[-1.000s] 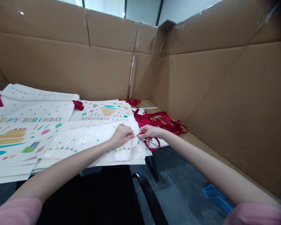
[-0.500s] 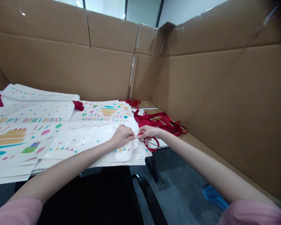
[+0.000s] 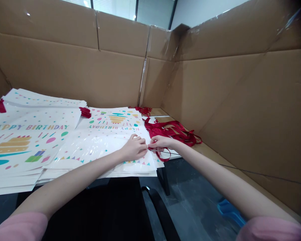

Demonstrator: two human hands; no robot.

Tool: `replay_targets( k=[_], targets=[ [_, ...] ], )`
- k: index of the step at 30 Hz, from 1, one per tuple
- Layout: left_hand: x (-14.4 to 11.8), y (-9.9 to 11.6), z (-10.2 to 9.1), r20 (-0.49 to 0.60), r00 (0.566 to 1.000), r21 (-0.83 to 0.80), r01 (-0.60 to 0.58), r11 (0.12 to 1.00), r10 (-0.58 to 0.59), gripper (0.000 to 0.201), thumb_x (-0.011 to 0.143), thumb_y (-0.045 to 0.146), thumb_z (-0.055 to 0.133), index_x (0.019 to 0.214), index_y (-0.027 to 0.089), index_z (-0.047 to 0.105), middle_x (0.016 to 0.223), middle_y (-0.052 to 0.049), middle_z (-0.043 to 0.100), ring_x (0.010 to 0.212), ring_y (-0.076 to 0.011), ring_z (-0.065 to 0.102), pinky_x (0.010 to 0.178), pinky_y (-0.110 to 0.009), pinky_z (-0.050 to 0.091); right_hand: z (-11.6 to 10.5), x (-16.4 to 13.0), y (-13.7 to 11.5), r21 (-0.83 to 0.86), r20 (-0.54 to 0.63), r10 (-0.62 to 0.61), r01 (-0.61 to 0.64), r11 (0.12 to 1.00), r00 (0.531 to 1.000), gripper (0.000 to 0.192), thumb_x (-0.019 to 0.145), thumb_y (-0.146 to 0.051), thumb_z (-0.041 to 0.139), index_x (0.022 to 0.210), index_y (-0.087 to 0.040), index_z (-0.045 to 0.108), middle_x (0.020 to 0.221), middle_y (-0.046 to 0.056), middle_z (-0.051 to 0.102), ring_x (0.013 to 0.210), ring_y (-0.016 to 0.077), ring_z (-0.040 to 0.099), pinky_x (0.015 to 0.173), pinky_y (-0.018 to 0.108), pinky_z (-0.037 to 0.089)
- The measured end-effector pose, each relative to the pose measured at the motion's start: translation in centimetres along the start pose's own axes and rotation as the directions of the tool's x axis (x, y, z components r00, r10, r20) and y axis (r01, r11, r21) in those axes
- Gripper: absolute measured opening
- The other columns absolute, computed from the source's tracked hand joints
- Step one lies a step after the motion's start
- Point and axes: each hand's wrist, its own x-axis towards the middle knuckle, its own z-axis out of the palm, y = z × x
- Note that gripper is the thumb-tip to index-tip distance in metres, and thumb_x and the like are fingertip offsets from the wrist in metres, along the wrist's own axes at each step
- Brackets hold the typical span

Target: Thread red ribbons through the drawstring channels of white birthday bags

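Note:
A flat white plastic piece with birthday print (image 3: 90, 147), perhaps a bag, lies glossy on top of a stack. My left hand (image 3: 134, 148) rests at its right edge, fingers curled and pinching that edge. Close beside it, fingertips nearly touching, my right hand (image 3: 160, 143) is closed on a red ribbon (image 3: 167, 158), which hangs in a loop below the fingers. A thin shiny strip, like a slim metal tool, shows under the right fingers; its kind is too small to tell. More red ribbons (image 3: 177, 130) lie in a loose heap just beyond the right hand.
Another printed stack (image 3: 10, 137) with red ribbon bundles (image 3: 85, 112) covers the left side. Cardboard walls (image 3: 120, 73) enclose the back and right. A black chair (image 3: 102, 207) stands under the front edge, and a blue object (image 3: 230, 211) is on the floor.
My left hand has turned slightly, its fingers now closer to the right hand. The sheet's lifted right edge lies flatter. The right hand keeps the ribbon.

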Motion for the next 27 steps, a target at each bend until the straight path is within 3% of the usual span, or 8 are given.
replay_targets(
  k=[6, 11, 22, 27],
  targets=[
    [0.0, -0.2, 0.5, -0.013, 1.0, 0.035, -0.008, 0.999, 0.008, 0.022, 0.089, 0.027, 0.044, 0.085, 0.023, 0.066, 0.088, -0.004, 0.061, 0.085, -0.0181, 0.052, 0.09, -0.039, 0.028, 0.6, -0.9, -0.1, -0.029, -0.056, 0.122, -0.124, 0.992, 0.991, 0.038, 0.082, -0.052, 0.057, 0.076, -0.017, 0.044, 0.057, 0.002, 0.062, 0.041, 0.0086, 0.053, 0.036, 0.018, 0.027],
    [0.0, -0.1, 0.3, -0.005, 1.0, 0.015, -0.003, 1.0, 0.003, 0.022, 0.088, 0.027, 0.045, 0.083, 0.022, 0.066, 0.089, -0.004, 0.06, 0.084, -0.0182, 0.051, 0.088, -0.038, 0.028, 0.5, -2.2, -0.2, -0.088, -0.062, 0.158, -0.163, 0.983, 0.986, 0.045, 0.086, -0.058, 0.045, 0.069, -0.016, 0.047, 0.055, 0.004, 0.062, 0.035, 0.0063, 0.043, 0.035, 0.02, 0.022],
    [-0.1, -0.1, 0.4, -0.016, 1.0, -0.021, 0.026, 0.999, -0.026, 0.019, 0.087, 0.027, 0.047, 0.083, 0.022, 0.066, 0.088, -0.003, 0.061, 0.086, -0.0181, 0.053, 0.089, -0.037, 0.028, -0.6, -3.4, 1.2, -0.116, 0.036, 0.117, -0.112, 0.987, 0.992, 0.053, 0.065, -0.067, 0.064, 0.067, -0.016, 0.048, 0.061, 0.0, 0.06, 0.042, 0.0045, 0.04, 0.038, 0.02, 0.018],
    [0.0, -0.1, 0.3, 0.004, 0.999, -0.06, 0.045, 0.997, -0.045, 0.016, 0.086, 0.028, 0.049, 0.087, 0.021, 0.063, 0.09, -0.004, 0.06, 0.087, -0.0188, 0.053, 0.088, -0.036, 0.03, -0.6, -2.8, 1.4, -0.202, 0.0, 0.052, -0.051, 0.978, 0.999, 0.049, 0.066, -0.062, 0.064, 0.062, -0.017, 0.047, 0.058, 0.001, 0.06, 0.043, 0.0056, 0.04, 0.042, 0.02, 0.027]
  ],
)
